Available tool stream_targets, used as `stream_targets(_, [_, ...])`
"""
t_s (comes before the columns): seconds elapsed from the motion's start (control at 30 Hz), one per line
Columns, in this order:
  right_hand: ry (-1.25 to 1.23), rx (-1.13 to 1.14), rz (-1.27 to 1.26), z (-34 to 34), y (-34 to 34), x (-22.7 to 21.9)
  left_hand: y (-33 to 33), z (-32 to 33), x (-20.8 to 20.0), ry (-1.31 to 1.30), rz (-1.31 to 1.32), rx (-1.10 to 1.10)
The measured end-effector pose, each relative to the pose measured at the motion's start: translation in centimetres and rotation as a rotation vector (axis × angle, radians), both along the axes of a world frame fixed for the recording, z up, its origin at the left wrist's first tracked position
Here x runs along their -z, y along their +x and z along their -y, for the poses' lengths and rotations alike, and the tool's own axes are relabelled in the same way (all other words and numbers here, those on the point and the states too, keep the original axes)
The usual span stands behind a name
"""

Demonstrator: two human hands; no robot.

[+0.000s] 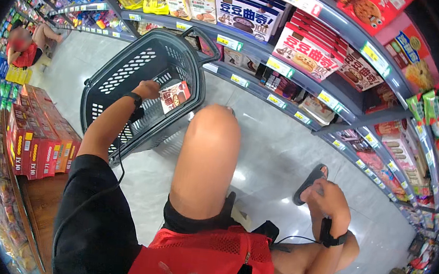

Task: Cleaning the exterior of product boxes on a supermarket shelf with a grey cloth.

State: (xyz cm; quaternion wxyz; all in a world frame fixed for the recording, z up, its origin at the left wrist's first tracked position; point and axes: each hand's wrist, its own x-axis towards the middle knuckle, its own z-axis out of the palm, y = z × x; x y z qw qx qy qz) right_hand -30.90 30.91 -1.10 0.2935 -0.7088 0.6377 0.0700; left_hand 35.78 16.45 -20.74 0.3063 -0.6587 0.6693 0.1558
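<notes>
Right hand: the right hand (329, 200) hangs over the lower right leg, near the black sandal (311, 185); its fingers curl inward, and how tightly they close I cannot tell.
Knee: the raised left knee (209, 131) stands between the right hand and the basket, close to the basket's right side.
Floor: the grey floor (276, 148) gives open room right of the knee, as far as the shelves.
Left hand: the left hand (148, 89) reaches over the basket's near rim; its fingers are at the box's left edge, whether clamped on it or just touching I cannot tell.
Box: the red-and-white box (174, 98) is inside the basket's opening, near its right wall.
Basket: the black basket (119, 56) has its handle (211, 57) close to the shelves at far right; contact is unclear.
Left edge: stacked red cartons (31, 142) flank the basket, with a narrow floor gap between.
Far right: shelves (314, 85) of packets bound the room.
Far left: floor runs on toward a seated person (24, 55).
</notes>
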Motion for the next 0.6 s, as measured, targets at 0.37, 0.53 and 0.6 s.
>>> stream_targets(0.37, [0.090,0.085,0.019,2.9,0.8,1.6,3.1,-3.2,10.0,0.091,-0.989,0.068])
stream_targets(0.53, [0.057,0.012,0.014,3.3,1.7,1.2,-1.2,-2.0,10.1,0.088,-1.055,-1.120])
stream_targets(0.6, [0.054,0.005,0.000,3.1,1.7,1.0,-1.8,-1.6,11.6,-0.011,-1.017,-1.366])
